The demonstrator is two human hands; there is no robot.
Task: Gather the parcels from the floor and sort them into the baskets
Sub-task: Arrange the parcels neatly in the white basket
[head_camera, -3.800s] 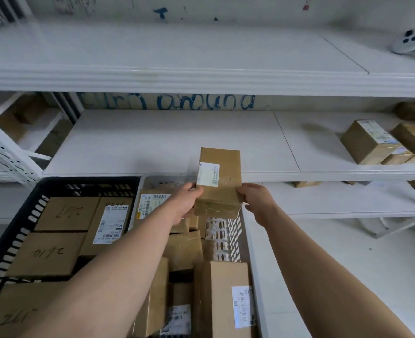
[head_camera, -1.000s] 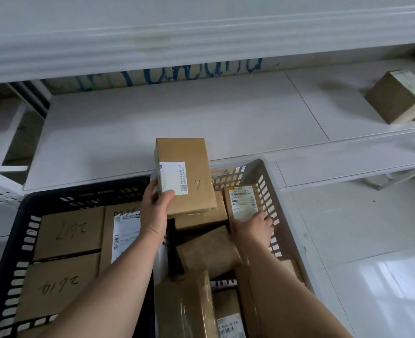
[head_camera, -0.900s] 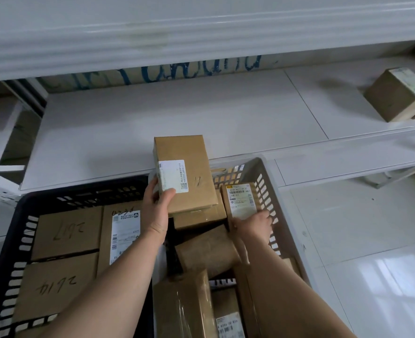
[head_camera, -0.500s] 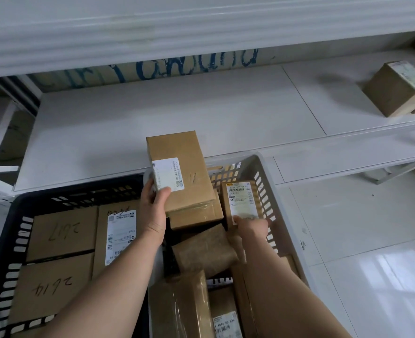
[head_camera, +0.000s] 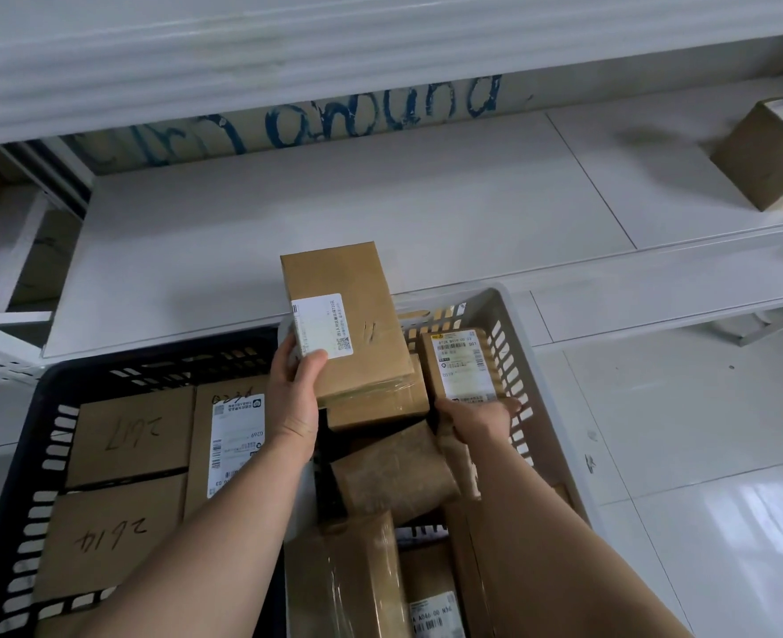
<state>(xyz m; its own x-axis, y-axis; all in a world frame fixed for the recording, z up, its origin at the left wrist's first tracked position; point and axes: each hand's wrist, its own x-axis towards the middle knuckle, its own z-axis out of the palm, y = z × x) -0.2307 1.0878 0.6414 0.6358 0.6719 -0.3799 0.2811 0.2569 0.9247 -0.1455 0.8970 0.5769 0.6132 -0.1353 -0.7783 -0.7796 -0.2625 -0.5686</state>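
Observation:
My left hand [head_camera: 295,393] grips a flat brown parcel [head_camera: 348,310] with a white label by its near left corner, holding it above the far end of the white basket [head_camera: 514,343]. My right hand [head_camera: 477,419] reaches into that basket and closes on the near end of a small labelled parcel [head_camera: 461,366] standing against the right wall. Several more brown parcels fill the white basket, among them a wrinkled one [head_camera: 394,472]. The black basket [head_camera: 21,453] on the left holds flat boxes marked with handwritten numbers.
A white shelf board [head_camera: 334,200] runs behind both baskets, with an upper shelf edge [head_camera: 380,43] overhanging it. One brown box [head_camera: 767,158] sits at the shelf's far right. Glossy white floor [head_camera: 702,476] lies to the right of the white basket.
The right hand left the flat parcel and dropped into the white basket onto the small labelled parcel. The left hand alone keeps the flat parcel, now lower over the basket's far end.

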